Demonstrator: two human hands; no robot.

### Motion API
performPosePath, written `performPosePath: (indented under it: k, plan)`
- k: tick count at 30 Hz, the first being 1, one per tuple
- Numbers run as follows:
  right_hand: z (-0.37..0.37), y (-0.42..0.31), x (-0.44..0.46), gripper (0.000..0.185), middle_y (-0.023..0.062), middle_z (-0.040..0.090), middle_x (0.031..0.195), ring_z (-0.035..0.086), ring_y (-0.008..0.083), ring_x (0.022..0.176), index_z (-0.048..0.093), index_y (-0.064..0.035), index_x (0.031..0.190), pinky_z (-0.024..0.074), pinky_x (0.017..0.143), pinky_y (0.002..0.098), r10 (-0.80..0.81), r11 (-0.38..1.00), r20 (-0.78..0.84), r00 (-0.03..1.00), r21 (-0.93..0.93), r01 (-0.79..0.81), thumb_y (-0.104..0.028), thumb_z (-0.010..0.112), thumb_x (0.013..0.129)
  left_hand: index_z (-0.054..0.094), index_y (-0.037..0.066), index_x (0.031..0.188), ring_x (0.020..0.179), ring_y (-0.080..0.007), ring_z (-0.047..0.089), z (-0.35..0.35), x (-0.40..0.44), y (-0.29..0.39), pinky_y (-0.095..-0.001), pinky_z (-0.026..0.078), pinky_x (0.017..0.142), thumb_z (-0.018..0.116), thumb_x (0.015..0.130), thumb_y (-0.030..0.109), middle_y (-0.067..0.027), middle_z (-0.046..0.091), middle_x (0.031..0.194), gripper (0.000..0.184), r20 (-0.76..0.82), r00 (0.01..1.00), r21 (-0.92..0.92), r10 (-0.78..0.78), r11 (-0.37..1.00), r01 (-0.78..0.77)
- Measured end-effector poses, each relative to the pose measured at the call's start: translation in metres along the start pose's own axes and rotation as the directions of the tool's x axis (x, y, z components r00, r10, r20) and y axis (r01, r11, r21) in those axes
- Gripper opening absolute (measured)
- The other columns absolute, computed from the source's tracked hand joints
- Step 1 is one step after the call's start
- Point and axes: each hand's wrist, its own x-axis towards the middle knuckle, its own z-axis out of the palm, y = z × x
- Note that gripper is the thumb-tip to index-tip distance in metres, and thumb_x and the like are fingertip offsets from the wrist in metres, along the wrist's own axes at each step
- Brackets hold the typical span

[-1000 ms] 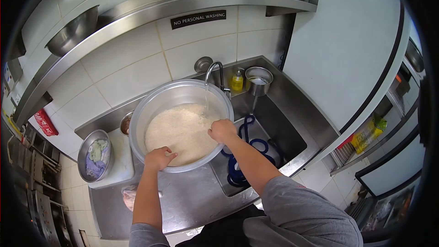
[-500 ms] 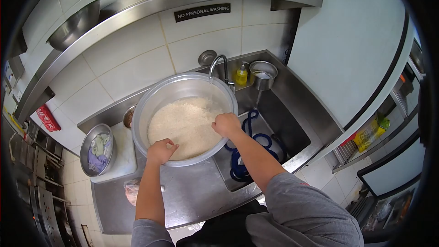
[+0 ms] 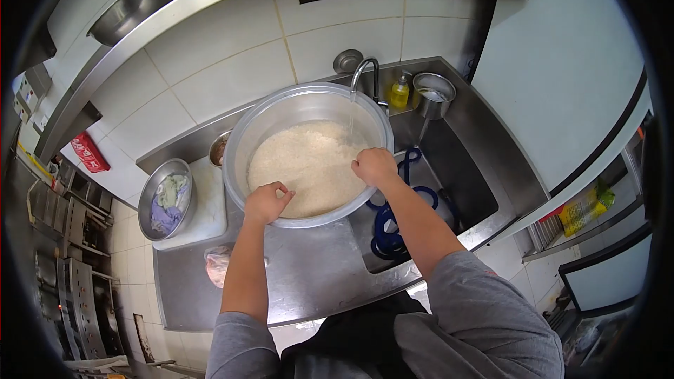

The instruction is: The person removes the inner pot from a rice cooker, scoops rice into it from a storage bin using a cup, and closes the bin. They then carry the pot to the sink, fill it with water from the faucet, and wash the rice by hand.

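Note:
A large round aluminium basin (image 3: 242,116) sits on the sink's counter and partly over the sink edge. It holds a wide heap of raw rice (image 3: 305,165). Water runs into it from a curved tap (image 3: 365,70) at the back right. At the near left rim, my left hand (image 3: 265,202) is closed on the basin, with thumb and fingers curled toward the inside. My right hand (image 3: 377,167) is closed over the right rim. The undersides of both hands, against the rim, are partly hidden.
Right of the basin, a blue hose (image 3: 387,235) lies coiled in the sink (image 3: 467,182). Behind are a yellow soap bottle (image 3: 399,92) and a steel pot (image 3: 433,96). At left, a steel bowl of cloths (image 3: 167,200) rests on a white board (image 3: 208,203); a plastic bag (image 3: 217,265) lies nearer.
The camera view has shifted, so the scene sits further right and higher in the frame. Both hands stay at the same places on the basin's rim, and the water still runs.

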Motion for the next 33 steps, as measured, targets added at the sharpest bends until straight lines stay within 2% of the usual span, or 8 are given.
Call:
performPosePath:
  k: [2,4,19,33]
  plan:
    - [0.001,0.0,0.0,0.036,0.0178,0.074,0.091,0.071,0.0337,0.091,0.076,-0.0031,0.086,0.0528,0.088,0.0445,-0.01,1.0,-0.008,1.0,-0.004,0.01,-0.034,0.059,0.09,0.073,0.015,0.107,0.102,-0.0344,0.068,0.002,0.0,-0.002,-0.0451,0.053,0.089,0.061,0.09,0.053,-0.0166,0.073,0.104,0.043,-0.001,1.0,-0.003,0.002,1.0,-0.002]
    - [0.001,0.0,0.0,0.035,0.018,0.074,0.091,0.071,0.034,0.091,0.076,-0.0031,0.086,0.0527,0.088,0.0446,-0.008,1.0,-0.011,1.0,0.003,0.008,-0.034,0.059,0.09,0.073,0.014,0.106,0.083,-0.0308,0.069,0.007,0.002,-0.007,-0.0439,0.053,0.077,0.063,0.091,0.052,-0.0136,0.07,0.078,0.042,-0.077,0.995,0.007,0.066,0.998,-0.066]
    - [0.001,0.0,0.0,0.035,0.0184,0.074,0.089,0.071,0.0345,0.089,0.076,-0.0031,0.085,0.0531,0.087,0.0454,-0.009,1.0,-0.032,0.999,0.027,0.01,-0.033,0.059,0.09,0.074,0.014,0.104,0.078,-0.0316,0.069,0.012,0.005,-0.013,-0.0443,0.053,0.074,0.063,0.091,0.05,-0.0136,0.069,0.076,0.04,-0.116,0.99,-0.022,0.079,0.996,-0.082]
    - [0.003,0.002,0.0,0.034,0.0179,0.073,0.087,0.07,0.0349,0.087,0.076,-0.004,0.082,0.0529,0.086,0.0458,-0.025,0.999,-0.059,0.998,0.029,0.027,-0.032,0.058,0.089,0.074,0.014,0.104,0.081,-0.0311,0.069,0.013,0.005,-0.014,-0.0443,0.054,0.076,0.062,0.091,0.049,-0.0132,0.07,0.077,0.039,-0.138,0.989,-0.026,0.056,0.998,-0.061]
